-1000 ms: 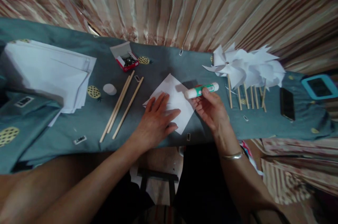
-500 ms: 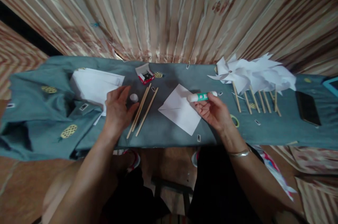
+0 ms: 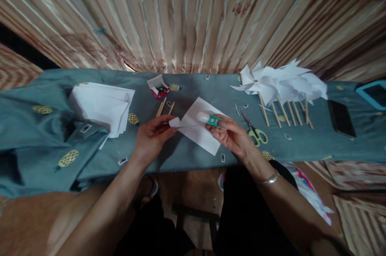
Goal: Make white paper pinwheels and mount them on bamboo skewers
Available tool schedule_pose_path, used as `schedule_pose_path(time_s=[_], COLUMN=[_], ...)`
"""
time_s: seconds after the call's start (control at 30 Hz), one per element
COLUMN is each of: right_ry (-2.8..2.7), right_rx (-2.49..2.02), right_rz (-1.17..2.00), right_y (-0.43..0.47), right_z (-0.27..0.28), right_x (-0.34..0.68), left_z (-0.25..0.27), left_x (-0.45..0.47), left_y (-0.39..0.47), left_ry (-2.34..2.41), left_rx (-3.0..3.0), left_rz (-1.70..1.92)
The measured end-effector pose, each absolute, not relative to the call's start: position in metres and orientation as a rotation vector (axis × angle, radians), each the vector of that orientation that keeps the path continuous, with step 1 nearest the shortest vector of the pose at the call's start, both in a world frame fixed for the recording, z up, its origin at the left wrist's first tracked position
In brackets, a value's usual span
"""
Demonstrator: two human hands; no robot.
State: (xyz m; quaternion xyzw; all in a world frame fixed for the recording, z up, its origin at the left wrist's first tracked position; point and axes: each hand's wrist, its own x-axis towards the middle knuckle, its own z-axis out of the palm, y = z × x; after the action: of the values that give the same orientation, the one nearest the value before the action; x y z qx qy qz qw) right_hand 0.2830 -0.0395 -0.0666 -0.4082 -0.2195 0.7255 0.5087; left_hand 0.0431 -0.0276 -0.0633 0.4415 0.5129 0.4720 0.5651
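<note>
My right hand (image 3: 233, 137) is closed around a green and white glue stick (image 3: 213, 121), its white end pointing left. Between the thumb and fingers of my left hand (image 3: 153, 135) is a small white cap (image 3: 174, 122). The cap and the glue stick are apart, facing each other above a square sheet of white paper (image 3: 208, 143) that lies cornerwise on the cloth. Thin wooden sticks (image 3: 161, 106) lie beyond my left hand, which covers their near parts.
A stack of white paper (image 3: 102, 105) lies at left, a small red box (image 3: 159, 88) of pins behind. To the right are scissors (image 3: 256, 133), several white paper pinwheels (image 3: 280, 83) on sticks, a black phone (image 3: 341, 118) and a blue-framed device (image 3: 374, 93).
My left hand has picked up the cap from the cloth and moved right, over to the paper. My right hand has shifted slightly left and down with the glue stick, uncovering the scissors.
</note>
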Motion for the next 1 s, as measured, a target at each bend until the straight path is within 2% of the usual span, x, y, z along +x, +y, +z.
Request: schedule_pose_path(time_s=[0.23,1.0], right_ry=[-0.518,-0.7], right_rx=[-0.955,-0.993], right_rz=[1.791,1.756], right_y=[-0.041,-0.042], right_z=[-0.07,-0.068], right_x=[0.28,0.285], left_z=[-0.06,-0.056], left_x=[0.071,0.07], left_y=[-0.031,-0.033], left_ry=[1.081,1.12], left_rx=[0.861,0.988], left_rz=[1.059,1.052])
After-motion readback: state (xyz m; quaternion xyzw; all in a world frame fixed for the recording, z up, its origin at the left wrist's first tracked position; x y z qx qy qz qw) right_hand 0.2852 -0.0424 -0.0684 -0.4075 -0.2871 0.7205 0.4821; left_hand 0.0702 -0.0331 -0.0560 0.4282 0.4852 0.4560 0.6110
